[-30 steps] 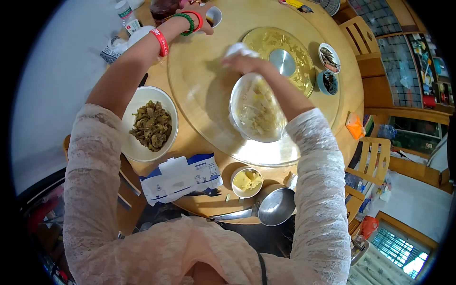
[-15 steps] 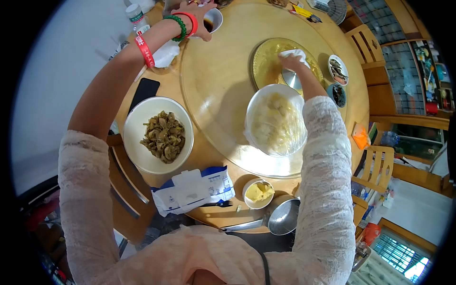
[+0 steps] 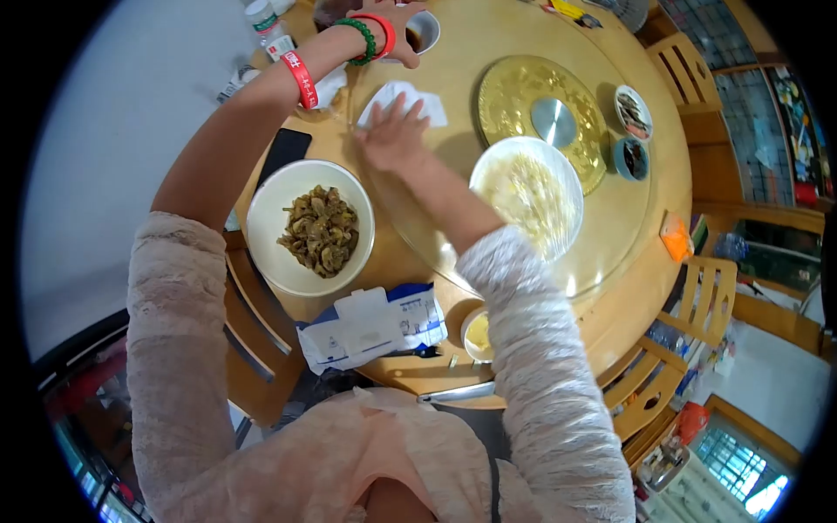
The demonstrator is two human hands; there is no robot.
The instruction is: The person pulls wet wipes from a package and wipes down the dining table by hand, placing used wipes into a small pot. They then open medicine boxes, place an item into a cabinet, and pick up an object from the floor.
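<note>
Right hand (image 3: 397,138) palm down, fingers spread, on white cloth (image 3: 431,109); grip wide, forearm slanting up-left over counter (image 3: 602,324)

Left arm stretched far forward; left hand (image 3: 403,28) at small bowl (image 3: 434,26) of dark liquid; cannot tell whether grip holds it

Cloth at left part of large round turntable (image 3: 455,74), well apart from gold disc (image 3: 501,96); film-covered bowl (image 3: 571,174) near disc

Room: wooden chairs (image 3: 711,296) at right, window (image 3: 737,462) lower right, pale wall (image 3: 105,174) left
</note>
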